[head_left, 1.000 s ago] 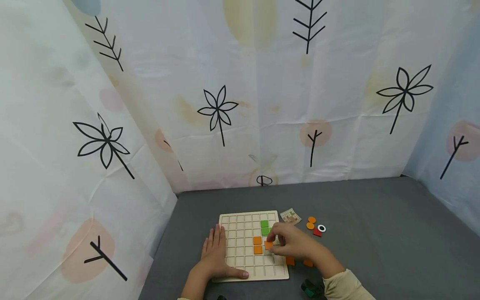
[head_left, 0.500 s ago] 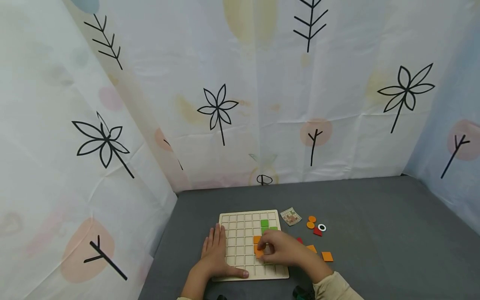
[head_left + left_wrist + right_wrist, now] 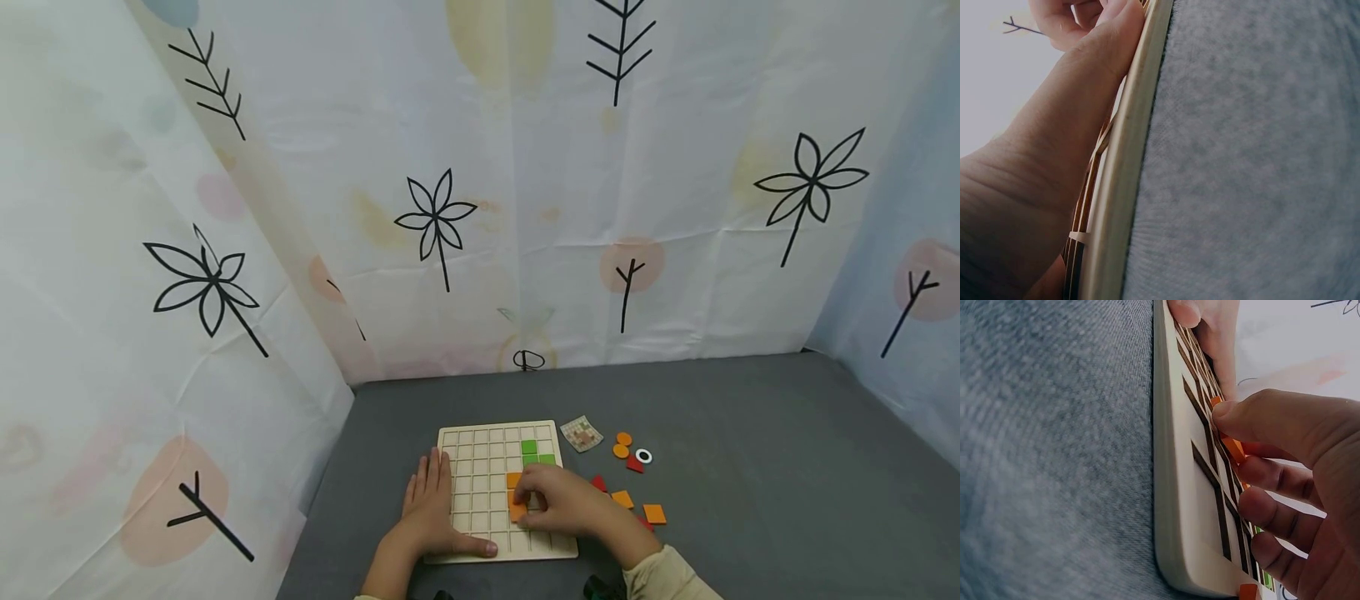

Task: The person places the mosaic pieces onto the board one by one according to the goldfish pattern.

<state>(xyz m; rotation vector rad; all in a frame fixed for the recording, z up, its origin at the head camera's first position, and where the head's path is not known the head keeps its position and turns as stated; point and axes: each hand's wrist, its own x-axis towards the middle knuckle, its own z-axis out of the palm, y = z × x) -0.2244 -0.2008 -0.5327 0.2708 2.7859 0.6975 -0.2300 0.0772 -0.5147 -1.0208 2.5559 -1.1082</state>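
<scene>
A pale wooden grid board lies on the grey table. My left hand rests flat along its left side, fingers straight and thumb at the front edge. With thumb and fingertips, my right hand pinches an orange square tile at a grid cell, directly below another orange tile in the same column. The fingers partly cover these orange tiles. Green tiles sit in cells farther up the board. In the right wrist view, the right thumb presses close against the orange pieces at the board.
Right of the board lie loose orange squares, red pieces, orange discs and a white ring. A small patterned card lies by the upper right corner. A patterned curtain stands behind the table.
My right hand has moved left and down with the orange tile, from the board's right side to below the other orange tiles. The left hand stays put.
</scene>
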